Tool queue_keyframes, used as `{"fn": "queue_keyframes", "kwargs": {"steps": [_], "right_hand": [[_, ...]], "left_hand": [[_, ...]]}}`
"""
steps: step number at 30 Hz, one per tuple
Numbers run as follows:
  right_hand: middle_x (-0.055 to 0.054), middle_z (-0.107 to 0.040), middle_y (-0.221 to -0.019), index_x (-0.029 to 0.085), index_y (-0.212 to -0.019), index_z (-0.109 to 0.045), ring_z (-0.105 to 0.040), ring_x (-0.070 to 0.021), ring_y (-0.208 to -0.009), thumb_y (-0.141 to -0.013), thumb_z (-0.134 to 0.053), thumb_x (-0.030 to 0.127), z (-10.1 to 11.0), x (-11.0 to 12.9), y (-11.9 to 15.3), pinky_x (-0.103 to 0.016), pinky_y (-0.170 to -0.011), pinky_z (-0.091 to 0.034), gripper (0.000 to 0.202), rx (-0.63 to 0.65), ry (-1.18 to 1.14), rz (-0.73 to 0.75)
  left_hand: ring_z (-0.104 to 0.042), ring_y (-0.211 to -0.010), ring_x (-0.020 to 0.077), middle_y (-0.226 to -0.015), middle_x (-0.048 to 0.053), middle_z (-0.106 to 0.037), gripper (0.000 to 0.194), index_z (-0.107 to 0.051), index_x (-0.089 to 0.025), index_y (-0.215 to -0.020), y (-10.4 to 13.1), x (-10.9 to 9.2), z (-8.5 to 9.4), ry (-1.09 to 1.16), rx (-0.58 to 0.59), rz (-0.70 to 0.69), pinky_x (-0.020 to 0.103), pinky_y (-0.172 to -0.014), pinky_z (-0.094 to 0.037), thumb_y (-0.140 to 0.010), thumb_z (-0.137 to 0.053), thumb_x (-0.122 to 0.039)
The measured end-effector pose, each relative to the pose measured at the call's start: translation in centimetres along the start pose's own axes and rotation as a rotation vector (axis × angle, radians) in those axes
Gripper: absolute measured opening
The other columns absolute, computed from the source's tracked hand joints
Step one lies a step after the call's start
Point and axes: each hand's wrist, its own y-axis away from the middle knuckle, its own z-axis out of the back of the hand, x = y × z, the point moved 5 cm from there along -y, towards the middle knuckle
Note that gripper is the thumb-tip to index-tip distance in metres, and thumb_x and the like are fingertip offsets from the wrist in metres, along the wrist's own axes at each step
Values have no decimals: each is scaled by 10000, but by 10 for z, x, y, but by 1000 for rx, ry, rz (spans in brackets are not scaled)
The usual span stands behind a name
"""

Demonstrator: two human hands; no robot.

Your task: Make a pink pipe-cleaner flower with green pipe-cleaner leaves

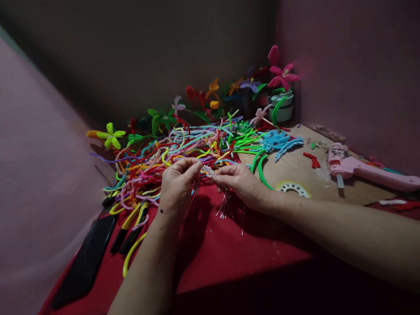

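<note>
Both hands meet near the middle of the view, over a red cloth [229, 258]. My left hand [180, 179] pinches one end of a small whitish twisted piece [208, 171] between thumb and forefinger. The other end is pinched by my right hand [238, 181]. Thin dark stems hang beneath my left hand. Below my right hand lie several thin white-tipped stamens [223, 210]. A large heap of coloured pipe cleaners [183, 144] spreads just behind both hands.
Pipe-cleaner flowers [111, 136] line the back, some beside a pale green cup [282, 107]. At right, a board [323, 175] bears a pink glue gun [357, 168] and a white ring [293, 189]. Yellow-and-black pliers [131, 225] and a black flat object [85, 258] lie left.
</note>
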Motion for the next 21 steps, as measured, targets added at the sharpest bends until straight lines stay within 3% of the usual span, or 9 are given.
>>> {"fn": "queue_keyframes", "kwargs": {"steps": [5,8,11,14,18,21], "right_hand": [[16,-486,-488,132,-561,-542,-363,-57,-432,-730,-521,243,1,-1,1,-223,-439,-251,203,-34,-50,-60],[17,-495,-488,131,-605,-562,-364,-55,-419,-712,-530,222,6,-4,-1,-218,-422,-252,144,-106,-136,-72],[19,-494,-477,134,-613,-563,-375,-56,-409,-704,-526,220,14,-4,-5,-216,-416,-280,130,-205,-243,-6],[25,-495,-461,137,-614,-563,-386,-56,-395,-690,-528,222,17,-5,-7,-213,-410,-296,119,-248,-295,-3],[20,-518,-489,132,-645,-569,-422,-59,-415,-667,-537,207,13,-8,-7,-207,-427,-319,84,-192,-343,-62],[8,-534,-517,125,-643,-559,-426,-62,-425,-662,-532,193,10,-7,-6,-211,-439,-327,75,-157,-363,-53]], "left_hand": [[-380,-404,32,-513,-46,-463,152,-569,-115,-719,-4,-1,11,228,-115,28,152,-372,-301,-619,-670,-168],[-381,-410,21,-631,-1,-548,139,-562,-109,-713,-9,-5,21,300,-103,9,146,-349,-288,-619,-653,-158],[-384,-386,17,-643,10,-571,160,-565,-117,-715,-9,4,19,199,33,187,137,-330,-257,-604,-668,-171],[-382,-346,35,-552,1,-560,169,-565,-132,-670,0,23,2,-47,243,381,150,-321,-233,-589,-686,-216],[-356,-326,55,-393,-16,-462,223,-539,-138,-515,8,40,-23,-384,468,321,178,-338,-208,-664,-621,-282],[-364,-347,58,-396,-11,-465,240,-563,-133,-498,6,39,-25,-482,455,227,186,-361,-221,-674,-615,-287]]}}
